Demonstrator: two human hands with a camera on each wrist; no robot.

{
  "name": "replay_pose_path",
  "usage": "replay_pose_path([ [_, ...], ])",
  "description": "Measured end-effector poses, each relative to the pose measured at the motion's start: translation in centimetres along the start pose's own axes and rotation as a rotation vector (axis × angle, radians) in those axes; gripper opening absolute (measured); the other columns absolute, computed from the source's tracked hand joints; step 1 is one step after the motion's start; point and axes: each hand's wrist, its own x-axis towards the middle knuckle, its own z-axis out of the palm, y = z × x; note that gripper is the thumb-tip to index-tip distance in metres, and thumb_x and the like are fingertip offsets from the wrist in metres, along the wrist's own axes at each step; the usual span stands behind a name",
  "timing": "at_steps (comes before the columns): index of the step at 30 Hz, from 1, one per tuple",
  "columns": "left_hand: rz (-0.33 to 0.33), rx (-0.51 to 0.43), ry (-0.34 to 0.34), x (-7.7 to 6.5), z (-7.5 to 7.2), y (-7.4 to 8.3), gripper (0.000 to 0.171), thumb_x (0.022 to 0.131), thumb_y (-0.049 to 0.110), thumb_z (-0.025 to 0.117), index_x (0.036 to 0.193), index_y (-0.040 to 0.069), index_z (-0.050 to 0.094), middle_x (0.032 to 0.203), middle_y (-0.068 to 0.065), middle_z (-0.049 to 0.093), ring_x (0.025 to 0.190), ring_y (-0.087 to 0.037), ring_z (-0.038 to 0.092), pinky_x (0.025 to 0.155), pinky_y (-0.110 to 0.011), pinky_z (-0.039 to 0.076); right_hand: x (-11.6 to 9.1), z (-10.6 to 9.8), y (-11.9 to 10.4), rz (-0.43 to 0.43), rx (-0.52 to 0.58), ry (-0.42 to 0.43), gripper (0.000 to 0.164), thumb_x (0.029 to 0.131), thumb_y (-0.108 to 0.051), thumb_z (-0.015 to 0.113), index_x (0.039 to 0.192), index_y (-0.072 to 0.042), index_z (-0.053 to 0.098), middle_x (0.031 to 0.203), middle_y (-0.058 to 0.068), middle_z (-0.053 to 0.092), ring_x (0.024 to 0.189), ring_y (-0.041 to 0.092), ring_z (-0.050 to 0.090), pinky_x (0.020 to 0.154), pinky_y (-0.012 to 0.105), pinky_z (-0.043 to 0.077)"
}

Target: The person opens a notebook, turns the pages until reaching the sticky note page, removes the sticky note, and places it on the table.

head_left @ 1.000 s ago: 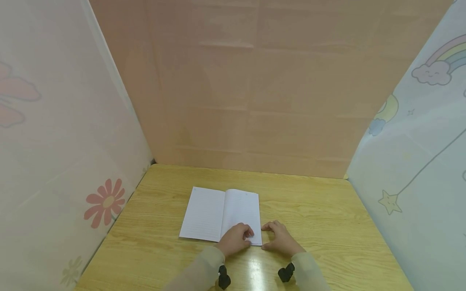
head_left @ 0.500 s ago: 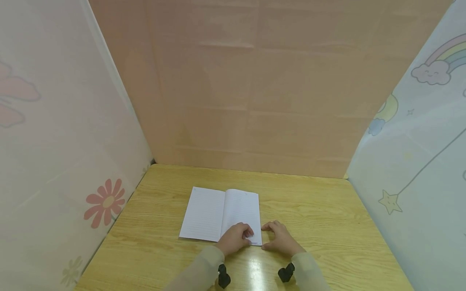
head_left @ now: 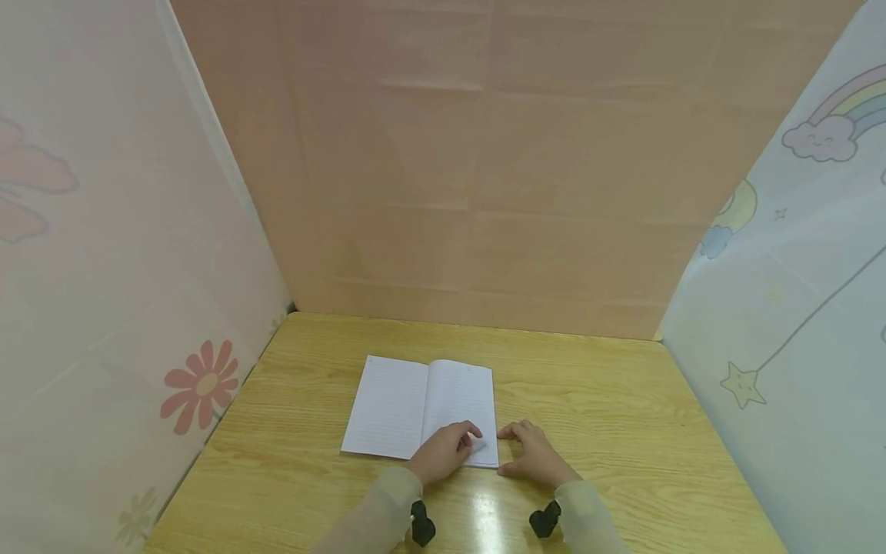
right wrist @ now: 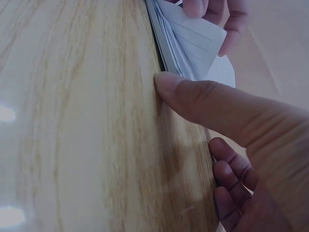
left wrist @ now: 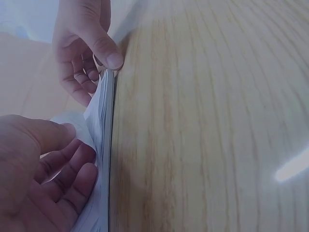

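An open notebook [head_left: 388, 408] with white lined pages lies on the wooden table. My left hand [head_left: 441, 452] is over the lower part of its right half, thumb and fingers pinching the corner of a page [left wrist: 79, 126]. In the right wrist view that lifted page corner [right wrist: 200, 41] folds up, its ruled lines showing. My right hand [head_left: 534, 455] rests beside the notebook's lower right corner. Its thumb [right wrist: 181, 94] is right at the corner, and the other fingers [right wrist: 231, 176] lie relaxed along the right edge.
Bare wood-grain table [head_left: 609, 431] stretches around the notebook. A tan sheet [head_left: 477, 169] stands behind it, with patterned panels [head_left: 104, 292] at left and right. Black wrist devices [head_left: 421, 525] sit by both cuffs.
My left hand has shifted slightly, its fingers lifting the lower right page corner, which now curls up. My right hand and the notebook have stayed in place.
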Motion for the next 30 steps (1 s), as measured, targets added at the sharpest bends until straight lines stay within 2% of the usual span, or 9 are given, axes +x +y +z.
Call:
replay_pose_path([
  [5, 0.019, 0.026, 0.013, 0.0, -0.3, 0.2, 0.031, 0.092, 0.004, 0.059, 0.117, 0.022, 0.060, 0.090, 0.003, 0.062, 0.081, -0.004, 0.054, 0.074, -0.025, 0.048, 0.0, 0.0, 0.1, -0.006, -0.007, 0.002, 0.057, 0.067, -0.033, 0.087, 0.115, -0.016, 0.062, 0.111, 0.001, 0.053, 0.110, 0.027, 0.046, 0.095, 0.053, 0.042],
  [13, 0.011, 0.031, 0.018, -0.1, -0.7, 0.3, 0.033, 0.091, 0.000, 0.058, 0.116, 0.020, 0.063, 0.083, 0.009, 0.054, 0.073, -0.003, 0.048, 0.069, -0.022, 0.043, 0.1, 0.0, 0.0, -0.001, 0.001, -0.005, 0.057, 0.068, -0.033, 0.087, 0.116, -0.016, 0.062, 0.113, 0.001, 0.053, 0.112, 0.028, 0.046, 0.096, 0.054, 0.042],
  [25, -0.018, -0.040, 0.083, -0.1, -0.4, -0.6, 0.032, 0.088, 0.002, 0.061, 0.114, 0.019, 0.063, 0.082, 0.008, 0.055, 0.072, -0.004, 0.049, 0.065, -0.022, 0.044, 0.1, 0.0, -0.1, 0.011, -0.002, -0.005, 0.056, 0.067, -0.033, 0.087, 0.114, -0.017, 0.062, 0.112, 0.001, 0.053, 0.112, 0.028, 0.046, 0.095, 0.054, 0.042],
  [30, -0.034, -0.070, 0.110, -0.3, -0.9, -0.6, 0.031, 0.088, 0.003, 0.063, 0.114, 0.019, 0.063, 0.083, 0.008, 0.055, 0.073, -0.004, 0.050, 0.065, -0.022, 0.045, 0.1, 0.0, -0.1, 0.013, -0.008, -0.002, 0.055, 0.067, -0.033, 0.087, 0.114, -0.018, 0.062, 0.111, 0.001, 0.053, 0.111, 0.028, 0.047, 0.095, 0.054, 0.042],
])
